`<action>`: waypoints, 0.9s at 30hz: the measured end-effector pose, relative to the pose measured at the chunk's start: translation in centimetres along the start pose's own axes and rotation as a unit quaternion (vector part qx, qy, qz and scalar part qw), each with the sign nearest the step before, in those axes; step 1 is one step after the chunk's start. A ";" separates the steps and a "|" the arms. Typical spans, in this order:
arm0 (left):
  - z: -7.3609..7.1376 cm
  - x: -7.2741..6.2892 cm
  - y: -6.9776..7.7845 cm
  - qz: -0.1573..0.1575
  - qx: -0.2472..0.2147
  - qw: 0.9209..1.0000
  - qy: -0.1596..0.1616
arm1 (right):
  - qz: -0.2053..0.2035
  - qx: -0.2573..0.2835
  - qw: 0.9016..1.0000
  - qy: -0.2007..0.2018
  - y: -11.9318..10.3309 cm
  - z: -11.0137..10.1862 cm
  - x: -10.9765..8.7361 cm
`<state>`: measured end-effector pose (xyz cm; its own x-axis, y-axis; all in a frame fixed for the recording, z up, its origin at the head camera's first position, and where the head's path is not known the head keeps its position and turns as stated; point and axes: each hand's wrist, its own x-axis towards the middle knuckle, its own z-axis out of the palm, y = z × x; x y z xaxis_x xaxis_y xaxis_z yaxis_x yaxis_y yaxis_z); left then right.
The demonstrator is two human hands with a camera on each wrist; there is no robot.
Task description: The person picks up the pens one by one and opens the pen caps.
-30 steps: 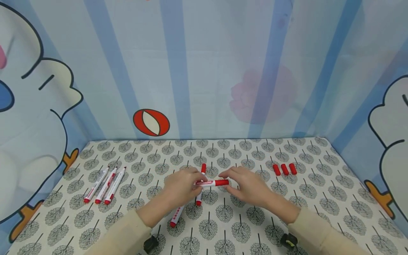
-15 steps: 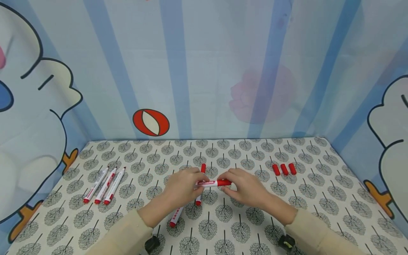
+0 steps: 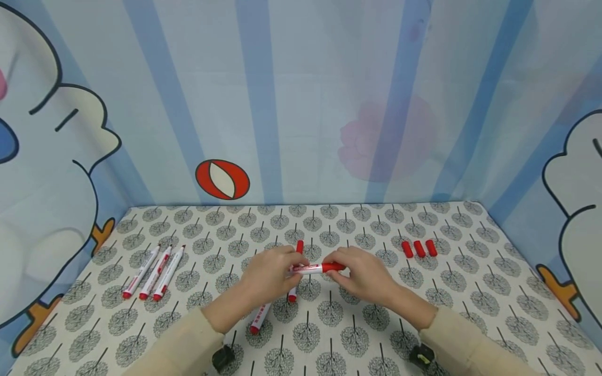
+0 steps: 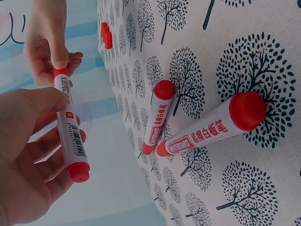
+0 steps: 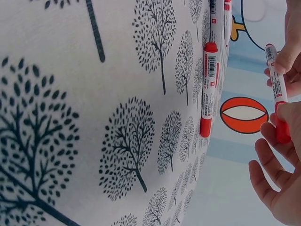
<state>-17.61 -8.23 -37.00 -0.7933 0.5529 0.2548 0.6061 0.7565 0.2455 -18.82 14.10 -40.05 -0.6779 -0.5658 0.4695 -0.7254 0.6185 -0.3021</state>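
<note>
A white whiteboard marker [image 3: 308, 269] with a red cap is held above the table by both hands, lying sideways in the head view. My left hand [image 3: 269, 270] grips its white barrel, thumb on top in the left wrist view. The red cap [image 5: 282, 127] sits on the marker's right end. Thumb and fingers of my right hand [image 3: 361, 270] pinch that cap. Below my left hand lie two more markers: one with a red cap [image 3: 300, 246] at its far end, and another marker [image 4: 211, 127] closer to me, partly hidden in the head view.
Three uncapped markers [image 3: 155, 274] lie side by side at the table's left, tips pointing away. Three loose red caps [image 3: 419, 249] are lined up at the back right. A patterned cloth [image 3: 352, 334] covers the table, and printed curtains [image 3: 320, 104] enclose its back and sides.
My right hand has closed in on the marker's cap, its thumb and fingers going from beside the cap to pinching it. The marker has shifted slightly right; my left hand keeps its grip.
</note>
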 end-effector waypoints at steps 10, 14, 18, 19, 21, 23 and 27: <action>-0.2 -0.2 -0.6 -0.021 -0.001 1.000 0.015 | 0.017 0.010 1.000 0.008 0.2 -0.3 -0.1; -0.1 -0.3 -0.8 -0.020 -0.006 1.000 0.020 | 0.032 0.024 0.999 -0.002 0.2 -0.3 -0.1; -0.1 -0.3 -0.8 -0.022 -0.006 1.000 0.018 | 0.044 0.034 0.998 -0.007 0.2 -0.3 -0.1; -0.1 -0.3 -0.8 -0.022 -0.006 1.000 0.017 | 0.046 0.036 0.998 -0.007 0.2 -0.3 -0.1; -0.1 -0.3 -0.8 -0.021 -0.006 1.000 0.015 | 0.051 0.037 0.998 -0.009 0.2 -0.3 -0.1; -0.1 -0.3 -0.8 -0.022 -0.008 1.000 0.013 | 0.053 0.040 0.998 -0.011 0.2 -0.4 -0.1; 0.1 -0.4 -0.8 -0.025 -0.014 0.999 0.016 | 0.050 0.043 0.998 -0.015 0.2 -0.5 -0.1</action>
<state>-17.76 -9.04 -37.37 -0.8209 0.5030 0.2705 0.5673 0.7727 0.2847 -18.83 14.53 -39.75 -0.7495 -0.5208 0.4087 -0.6609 0.6243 -0.4165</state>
